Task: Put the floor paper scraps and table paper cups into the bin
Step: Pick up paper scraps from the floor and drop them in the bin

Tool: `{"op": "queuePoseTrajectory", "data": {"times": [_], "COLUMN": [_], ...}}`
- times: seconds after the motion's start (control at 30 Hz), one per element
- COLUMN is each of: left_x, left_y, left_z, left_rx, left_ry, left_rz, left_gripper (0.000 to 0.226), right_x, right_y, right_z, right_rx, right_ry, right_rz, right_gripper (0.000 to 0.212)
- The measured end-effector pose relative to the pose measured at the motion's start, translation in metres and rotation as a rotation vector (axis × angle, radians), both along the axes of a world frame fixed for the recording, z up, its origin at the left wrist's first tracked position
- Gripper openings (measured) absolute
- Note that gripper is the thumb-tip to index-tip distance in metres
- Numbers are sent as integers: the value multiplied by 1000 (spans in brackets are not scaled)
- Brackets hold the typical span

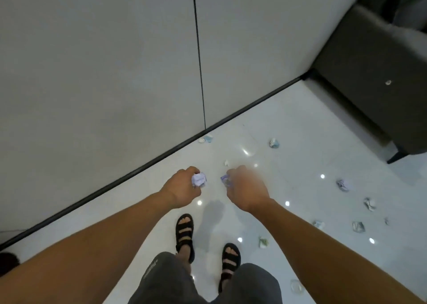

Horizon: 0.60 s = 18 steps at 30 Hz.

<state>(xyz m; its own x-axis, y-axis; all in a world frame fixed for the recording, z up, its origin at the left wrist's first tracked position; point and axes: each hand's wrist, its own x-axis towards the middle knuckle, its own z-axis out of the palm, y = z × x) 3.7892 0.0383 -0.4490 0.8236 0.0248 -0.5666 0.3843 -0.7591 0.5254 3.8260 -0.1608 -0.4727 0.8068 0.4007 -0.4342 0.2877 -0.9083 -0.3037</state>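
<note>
Standing in black sandals [184, 232] at the bottom centre of the frame, we judge ourselves mid-gathering: floor scraps come first, and neither the bin nor the table cups are in view. Just above the feet, our left hand [182, 187] curls round a crumpled white ball [198, 179], while our right hand [245, 188], slightly blurred, pinches a smaller bluish wad [225, 179] at its fingertips. Next, we think, we either carry these two to the bin or pack more into our palms.

Plenty lies on the glossy white floor [300, 155]: a greenish scrap [263, 242] right of the feet, a scatter of scraps [358, 226] toward the right edge, a tiny bit [226, 163] just beyond the hands, a pale wad [274, 143] further up, and a pair [206, 139] against the dark skirting [138, 169] at mid-frame. All look light, crushed, white tinted blue-green. A grey armchair [369, 84] fills the upper right.
</note>
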Motion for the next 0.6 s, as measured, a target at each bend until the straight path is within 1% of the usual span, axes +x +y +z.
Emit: {"op": "queuePoseTrajectory", "data": {"times": [0.17,0.33,0.47,0.6], "left_x": [-85,-157,-238,-328], "left_y": [14,42,74,112], "left_z": [60,103,122,125], "left_rx": [-9,38,53,72], "left_ry": [-72,-154,-177,-191], "left_rz": [239,511,715,912], "left_gripper": [30,37,37,37], "right_x": [-28,-61,-113,-182], "right_y": [25,84,150,221], "right_z": [65,108,128,140], "right_rx": [-11,9,58,101], "right_ry": [-37,-119,-154,-178], "right_rz": [247,509,716,892], "right_gripper": [46,46,47,46]}}
